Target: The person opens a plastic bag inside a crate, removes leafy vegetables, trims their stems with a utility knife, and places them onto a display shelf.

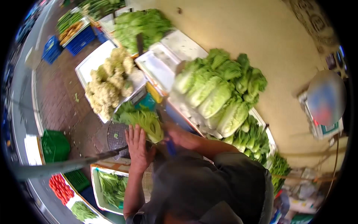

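Note:
My left hand (pixel 139 145) lies with its fingers stretched out and flat against the lower left side of a leafy green vegetable (pixel 147 125) with pale green stalks. The vegetable's darker leaves point up and left, and its stalk end faces me. On the other side of the stalks is my right hand (pixel 174 134), smeared by motion, with its fingers curled in. A blurred blue object (pixel 170 147) sticks out just below the right hand. Its kind cannot be made out.
Cauliflower (pixel 108 84) fills a white foam box ahead on the left. Chinese cabbages (pixel 216 91) are heaped on the right, with bok choy (pixel 251 140) beside them. A dark pole (pixel 78 166) crosses at the left. A foam box of greens (pixel 110 186) stands below it.

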Demonstrator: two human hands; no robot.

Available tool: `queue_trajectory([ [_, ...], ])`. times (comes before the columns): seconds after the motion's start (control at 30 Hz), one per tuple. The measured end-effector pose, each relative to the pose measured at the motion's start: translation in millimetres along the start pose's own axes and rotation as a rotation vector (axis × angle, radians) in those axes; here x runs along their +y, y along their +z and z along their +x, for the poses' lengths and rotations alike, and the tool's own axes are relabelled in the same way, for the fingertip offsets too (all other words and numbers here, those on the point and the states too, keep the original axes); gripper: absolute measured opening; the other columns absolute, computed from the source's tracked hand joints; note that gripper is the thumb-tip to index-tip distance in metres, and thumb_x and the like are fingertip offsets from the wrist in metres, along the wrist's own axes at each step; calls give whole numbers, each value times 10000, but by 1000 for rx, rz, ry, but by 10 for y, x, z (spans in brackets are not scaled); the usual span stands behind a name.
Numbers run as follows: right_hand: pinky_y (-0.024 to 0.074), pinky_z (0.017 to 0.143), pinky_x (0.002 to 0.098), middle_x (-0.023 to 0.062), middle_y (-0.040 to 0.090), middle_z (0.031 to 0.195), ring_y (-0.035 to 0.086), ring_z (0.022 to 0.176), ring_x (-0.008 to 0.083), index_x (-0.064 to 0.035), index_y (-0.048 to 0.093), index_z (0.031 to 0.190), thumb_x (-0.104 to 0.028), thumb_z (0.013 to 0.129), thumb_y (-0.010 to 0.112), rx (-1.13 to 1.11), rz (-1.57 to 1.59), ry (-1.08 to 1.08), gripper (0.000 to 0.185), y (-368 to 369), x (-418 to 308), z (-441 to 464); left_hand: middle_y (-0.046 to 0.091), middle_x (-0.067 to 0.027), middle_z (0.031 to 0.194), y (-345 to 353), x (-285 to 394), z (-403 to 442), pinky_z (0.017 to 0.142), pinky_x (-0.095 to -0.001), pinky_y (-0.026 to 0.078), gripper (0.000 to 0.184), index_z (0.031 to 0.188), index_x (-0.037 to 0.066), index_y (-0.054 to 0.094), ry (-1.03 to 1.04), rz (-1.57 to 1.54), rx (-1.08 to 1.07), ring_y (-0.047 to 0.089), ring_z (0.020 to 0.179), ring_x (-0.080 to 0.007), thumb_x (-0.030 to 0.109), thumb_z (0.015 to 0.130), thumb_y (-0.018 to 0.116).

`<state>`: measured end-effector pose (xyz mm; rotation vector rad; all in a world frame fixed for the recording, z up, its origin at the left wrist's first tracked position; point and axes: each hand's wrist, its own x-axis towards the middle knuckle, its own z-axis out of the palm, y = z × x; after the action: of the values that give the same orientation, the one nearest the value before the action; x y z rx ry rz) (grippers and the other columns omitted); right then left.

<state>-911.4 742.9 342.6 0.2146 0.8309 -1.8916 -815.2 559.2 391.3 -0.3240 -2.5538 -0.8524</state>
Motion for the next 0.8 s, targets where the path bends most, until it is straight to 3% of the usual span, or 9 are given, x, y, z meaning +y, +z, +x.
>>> queue_trajectory([
  [0.1,389,457,257,-15,581,662,452,481,67,-115,637,1089,-412,1026,532,169,-57,-399,321,29,-517,-482,275,-281,1579,186,168,352,1187,-654,193,1022,1563,73,216,59,-113,-7,270,1465,-490,75,683,735],
  [0.17,330,452,204,5,623,816,466,532,61,-83,620,1172,-352,1023,565,274,-37,-473,312,-393,-811,-696,349,-235,1559,326,207,475,1195,-575,236,937,1549,47,263,-52,-221,-16,293,1460,-472,26,717,694],
  [0.3,524,519,274,71,673,991,631,678,137,-33,477,1357,-186,938,686,511,-52,-808,493,-1103,-1556,-1576,470,-244,1476,666,-4,398,1171,-458,294,764,1517,24,369,-264,-406,-67,410,1414,-368,36,818,677],
  [0.37,471,436,244,51,654,862,572,511,125,-72,504,1299,-179,941,675,635,-64,-995,411,-1397,-1862,-1995,485,-237,1459,805,-189,237,1158,-470,312,735,1485,7,403,-370,-412,-142,424,1390,-394,40,811,695],
  [0.47,428,446,258,4,604,749,474,465,98,-138,535,1136,-191,986,628,866,-226,-1084,184,-1893,-2316,-2509,517,-271,1404,953,-371,-67,1106,-473,371,722,1479,-14,399,-503,-411,-184,485,1324,-406,67,827,699],
  [0.6,431,430,271,-5,583,750,492,484,84,-83,544,1129,-199,922,726,1091,-457,-1067,300,-2569,-2781,-2735,529,-311,1373,1154,-728,-707,1045,-475,432,760,1498,-23,365,-590,-352,-185,545,1262,-409,93,832,709],
  [0.67,466,449,299,42,620,807,539,529,106,-35,510,1310,-233,893,757,1257,-482,-922,524,-2956,-2942,-2592,537,-316,1365,1196,-780,-910,1042,-480,435,779,1504,-24,356,-722,-334,-214,557,1250,-409,103,826,718],
  [0.7,504,478,342,111,655,893,590,580,153,-9,367,1500,-273,866,782,1349,-553,-908,803,-3168,-3001,-2401,555,-308,1355,1215,-768,-982,1042,-469,435,803,1510,-18,346,-836,-331,-211,565,1246,-397,119,819,729],
  [0.8,440,466,403,123,630,757,537,521,189,-40,221,1591,-265,910,738,1572,-742,-409,884,-3534,-3097,-2074,565,-291,1354,1279,-907,-1341,1036,-452,439,814,1523,11,337,-940,-238,-297,566,1249,-383,134,823,734],
])
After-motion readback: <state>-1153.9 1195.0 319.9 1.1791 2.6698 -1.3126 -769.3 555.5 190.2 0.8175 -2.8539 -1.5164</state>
